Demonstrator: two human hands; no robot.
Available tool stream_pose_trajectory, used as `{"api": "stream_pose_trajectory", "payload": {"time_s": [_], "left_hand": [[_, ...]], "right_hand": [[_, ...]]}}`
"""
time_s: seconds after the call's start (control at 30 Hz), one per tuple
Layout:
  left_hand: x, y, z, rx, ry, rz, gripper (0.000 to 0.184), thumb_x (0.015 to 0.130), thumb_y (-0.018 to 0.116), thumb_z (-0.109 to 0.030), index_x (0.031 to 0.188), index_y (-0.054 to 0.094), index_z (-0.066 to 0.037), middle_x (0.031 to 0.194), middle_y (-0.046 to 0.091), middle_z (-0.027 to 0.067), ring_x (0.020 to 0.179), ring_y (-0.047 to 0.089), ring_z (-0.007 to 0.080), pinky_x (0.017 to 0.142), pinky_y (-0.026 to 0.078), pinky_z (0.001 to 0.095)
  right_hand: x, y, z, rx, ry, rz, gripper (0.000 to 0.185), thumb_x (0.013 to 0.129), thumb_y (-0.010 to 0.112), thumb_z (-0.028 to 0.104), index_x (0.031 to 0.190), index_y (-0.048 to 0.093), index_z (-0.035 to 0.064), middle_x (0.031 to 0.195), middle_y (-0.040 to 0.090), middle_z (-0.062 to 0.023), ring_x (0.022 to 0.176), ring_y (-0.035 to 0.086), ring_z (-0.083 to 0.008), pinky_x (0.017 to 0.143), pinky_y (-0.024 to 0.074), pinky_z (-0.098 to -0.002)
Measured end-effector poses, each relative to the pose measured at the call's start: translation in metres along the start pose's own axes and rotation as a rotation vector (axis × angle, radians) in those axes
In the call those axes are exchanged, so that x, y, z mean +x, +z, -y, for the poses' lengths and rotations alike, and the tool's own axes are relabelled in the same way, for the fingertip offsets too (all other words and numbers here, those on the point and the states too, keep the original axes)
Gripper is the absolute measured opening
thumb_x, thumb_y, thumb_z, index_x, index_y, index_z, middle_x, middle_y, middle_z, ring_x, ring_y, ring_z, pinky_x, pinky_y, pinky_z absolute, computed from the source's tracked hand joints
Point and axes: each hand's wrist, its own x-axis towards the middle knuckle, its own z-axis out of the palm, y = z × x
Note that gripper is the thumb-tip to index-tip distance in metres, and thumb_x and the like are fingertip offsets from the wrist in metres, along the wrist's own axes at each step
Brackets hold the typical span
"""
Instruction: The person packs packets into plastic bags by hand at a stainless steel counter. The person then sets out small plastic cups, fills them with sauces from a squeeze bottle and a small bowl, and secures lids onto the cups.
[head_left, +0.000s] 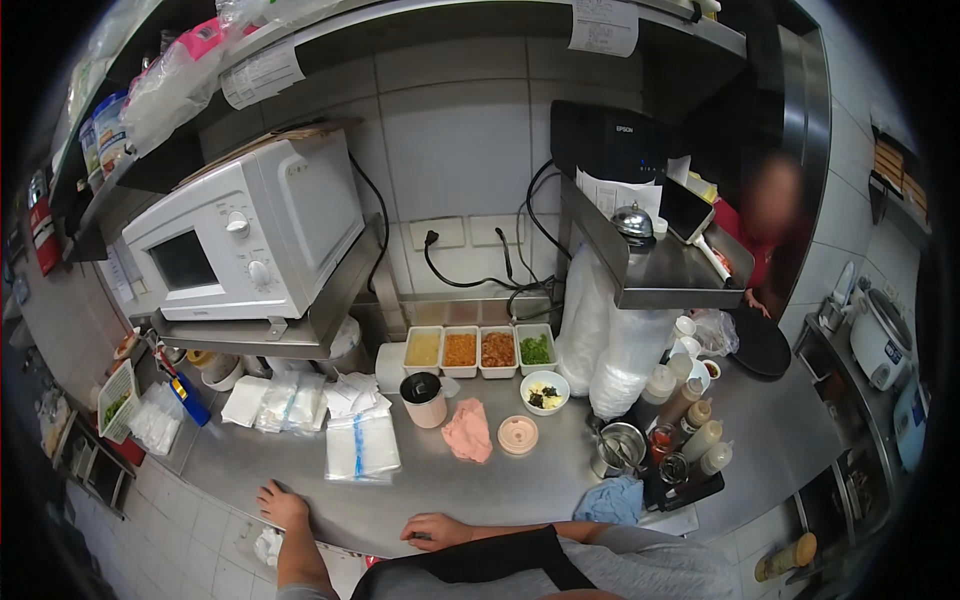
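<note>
My left hand [284, 504] rests at the front edge of the steel counter [250, 480], fingers spread and holding nothing. Close to my body, my right hand [436, 532] lies by the same edge with its fingers curled; a small dark spot shows under them, too unclear to name. Ahead of my hands stand a pink cup with a black rim [424, 400], a crumpled pink cloth [467, 431] and a round pink lid [518, 435]. A white bowl [544, 393] holds pale and dark food. Stacked clear plastic bags [360, 447] lie in front of my left hand.
Four white tubs of chopped food line the back, one with greens [536, 348]. Squeeze bottles [704, 438], a metal pot [620, 450] and a blue cloth [610, 500] stand right. A microwave [250, 230] sits on a shelf. Another person [765, 240] is behind the pass-through.
</note>
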Motion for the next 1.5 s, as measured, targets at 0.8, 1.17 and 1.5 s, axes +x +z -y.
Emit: {"api": "stream_pose_trajectory", "payload": {"time_s": [0.8, 1.17, 1.5], "left_hand": [[0.001, -0.001, -0.001, 0.036, -0.011, -0.009, 0.045, 0.089, 0.044, -0.015, 0.134, 0.041, -0.015, 0.145, 0.034, 0.0118, 0.134, 0.029, 0.0345, 0.106, 0.026, 0.0538], [0.002, 0.0, 0.0, 0.03, -0.006, -0.022, 0.045, 0.088, 0.047, -0.015, 0.132, 0.043, -0.015, 0.144, 0.035, 0.012, 0.133, 0.03, 0.0344, 0.105, 0.027, 0.0538], [0.0, -0.003, -0.002, 0.018, -0.015, -0.003, 0.046, 0.088, 0.045, -0.015, 0.134, 0.043, -0.016, 0.145, 0.034, 0.0115, 0.135, 0.027, 0.0348, 0.106, 0.026, 0.0535]], "right_hand": [[0.0, 0.002, -0.003, 0.033, 0.037, -0.012, 0.016, 0.084, 0.059, 0.008, 0.099, 0.06, 0.003, 0.091, 0.061, -0.0111, 0.082, 0.061, -0.0247, 0.074, 0.049, -0.0328], [0.002, 0.0, 0.002, 0.033, 0.043, -0.017, 0.015, 0.084, 0.059, 0.008, 0.098, 0.061, 0.003, 0.09, 0.061, -0.011, 0.081, 0.061, -0.0248, 0.073, 0.0488, -0.0327], [0.001, 0.0, 0.001, 0.039, 0.039, -0.021, 0.014, 0.084, 0.059, 0.007, 0.097, 0.061, 0.0027, 0.091, 0.061, -0.011, 0.082, 0.062, -0.0247, 0.072, 0.0491, -0.0326]]}}
